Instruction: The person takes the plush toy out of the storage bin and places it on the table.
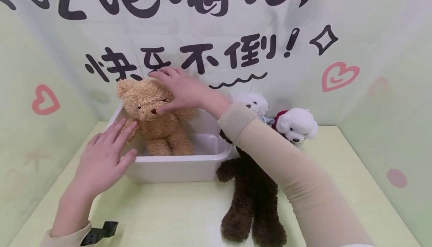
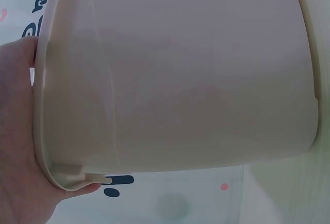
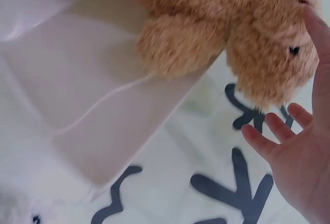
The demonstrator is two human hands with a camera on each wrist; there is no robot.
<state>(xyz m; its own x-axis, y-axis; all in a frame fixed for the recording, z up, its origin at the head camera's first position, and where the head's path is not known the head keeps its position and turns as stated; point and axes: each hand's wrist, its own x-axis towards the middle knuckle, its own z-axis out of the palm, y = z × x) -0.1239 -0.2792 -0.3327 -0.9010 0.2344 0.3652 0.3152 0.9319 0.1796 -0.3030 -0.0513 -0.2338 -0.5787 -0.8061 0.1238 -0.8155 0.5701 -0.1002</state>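
A tan teddy bear [image 1: 167,130] sits upright inside a white plastic bin [image 1: 175,170], its head and one arm above the rim. My right hand [image 1: 183,89] is at the side of the bear's head, fingers spread, thumb in front of its face. The same hand [image 3: 299,157] shows its palm beside the head in the right wrist view. Over the bin's left rim lies my left hand [image 1: 104,157], fingers extended toward the bear's arm. In the left wrist view, the bin's outer wall [image 2: 180,80] hides most of those fingers.
Right of the bin, a dark brown plush toy [image 1: 251,198] lies on the table [image 1: 162,213], partly covered by my right sleeve. Two white plush dog heads [image 1: 298,125] show behind that arm. A backdrop with black lettering [image 1: 199,57] stands behind the table.
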